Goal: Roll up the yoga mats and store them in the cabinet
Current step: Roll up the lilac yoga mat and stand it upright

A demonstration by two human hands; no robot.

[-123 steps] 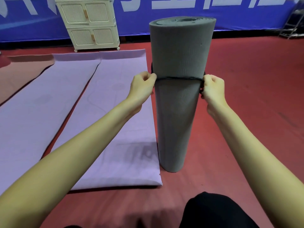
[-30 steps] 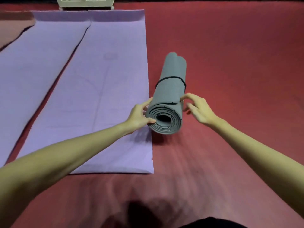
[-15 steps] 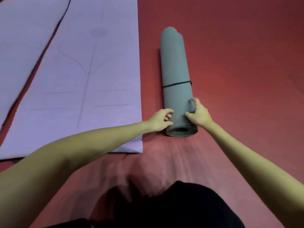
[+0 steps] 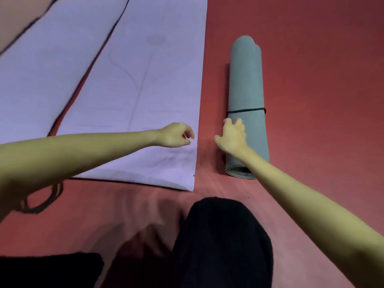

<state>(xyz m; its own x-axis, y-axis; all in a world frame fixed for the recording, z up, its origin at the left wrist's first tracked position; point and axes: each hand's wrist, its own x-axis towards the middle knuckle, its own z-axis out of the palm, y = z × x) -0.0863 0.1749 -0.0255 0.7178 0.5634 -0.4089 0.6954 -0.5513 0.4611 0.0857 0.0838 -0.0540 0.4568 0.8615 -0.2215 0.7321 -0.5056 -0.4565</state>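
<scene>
Grey foam, the rolled mat [image 4: 246, 104] lay banded on the red floor [image 4: 322, 80] beside a flat purple mat [image 4: 155, 90]; probably light, squashy, best gripped mid-roll. Left hand [image 4: 175, 135] loosely curled, right hand [image 4: 233, 136] spread, both held nothing.

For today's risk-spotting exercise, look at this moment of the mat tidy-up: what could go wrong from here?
1. Only one thin black band holds the grey rolled mat; the far end looks uneven, so it might loosen when lifted.
2. The roll lies free on the red floor, neither hand gripping it, so a nudge from the right hand might roll it away.
3. The left hand hovers over the flat purple mat; a crooked start would give a skewed roll.
</scene>
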